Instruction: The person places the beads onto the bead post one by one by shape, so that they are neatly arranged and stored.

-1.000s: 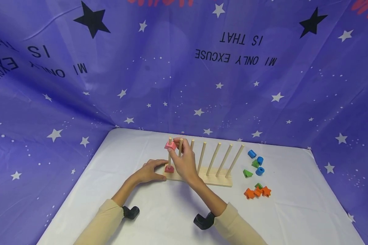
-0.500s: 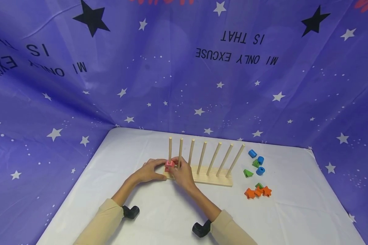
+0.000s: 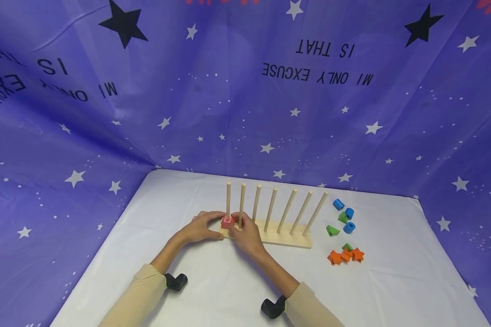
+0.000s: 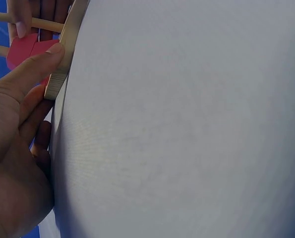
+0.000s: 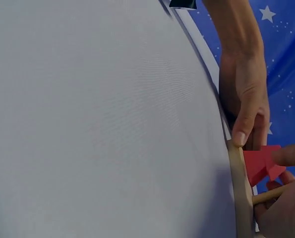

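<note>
A wooden peg board (image 3: 288, 239) with a row of upright pegs stands on the white table. At its left end, my left hand (image 3: 198, 228) grips the base, thumb on the front edge and fingers behind. Two pinkish-red blocks (image 4: 21, 51) sit stacked low on the leftmost peg (image 3: 228, 200). My right hand (image 3: 248, 238) pinches the upper block from the right, its fingers reaching around the second peg (image 3: 242, 200). In the right wrist view, the thumb lies against the red block (image 5: 256, 164). The other pegs carry nothing.
Right of the board lie several loose blocks: blue cylinders (image 3: 349, 227), green triangles (image 3: 333, 230) and orange stars (image 3: 358, 255). A purple star-print cloth (image 3: 245, 113) hangs behind and beside the white table (image 3: 212, 290).
My right hand has brought the pink block down the leftmost peg, from near its top onto the block at the bottom. My left hand has stayed at the board's left end.
</note>
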Demonstrator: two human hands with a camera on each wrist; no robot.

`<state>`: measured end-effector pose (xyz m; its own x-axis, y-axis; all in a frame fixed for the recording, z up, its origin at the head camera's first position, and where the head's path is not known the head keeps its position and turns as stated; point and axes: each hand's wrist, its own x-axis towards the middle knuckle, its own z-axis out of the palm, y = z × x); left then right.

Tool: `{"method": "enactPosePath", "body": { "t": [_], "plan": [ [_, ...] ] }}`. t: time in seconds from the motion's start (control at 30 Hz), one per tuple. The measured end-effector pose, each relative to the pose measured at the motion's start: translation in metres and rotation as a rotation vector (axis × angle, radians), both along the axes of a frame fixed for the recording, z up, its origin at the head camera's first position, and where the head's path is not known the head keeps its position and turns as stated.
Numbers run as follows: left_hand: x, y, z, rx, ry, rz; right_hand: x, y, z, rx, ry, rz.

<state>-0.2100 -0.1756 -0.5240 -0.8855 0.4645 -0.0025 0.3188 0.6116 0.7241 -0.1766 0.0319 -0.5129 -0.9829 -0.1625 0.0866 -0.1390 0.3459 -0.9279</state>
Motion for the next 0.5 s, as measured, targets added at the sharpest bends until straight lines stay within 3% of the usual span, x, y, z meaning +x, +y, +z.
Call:
{"method": "enactPosePath", "body": {
  "t": [0.27, 0.4, 0.5],
  "plan": [
    [0.0, 0.001, 0.0, 0.005, -0.023, 0.016, 0.021, 0.036, 0.013, 0.005, -0.1, 0.152],
    [0.0, 0.001, 0.0, -0.006, -0.025, 0.016, 0.03, 0.067, 0.016, 0.011, -0.056, 0.18],
    [0.0, 0.002, 0.0, -0.002, -0.034, 0.019, 0.035, 0.094, 0.019, 0.016, 0.001, 0.14]
  ]
}}
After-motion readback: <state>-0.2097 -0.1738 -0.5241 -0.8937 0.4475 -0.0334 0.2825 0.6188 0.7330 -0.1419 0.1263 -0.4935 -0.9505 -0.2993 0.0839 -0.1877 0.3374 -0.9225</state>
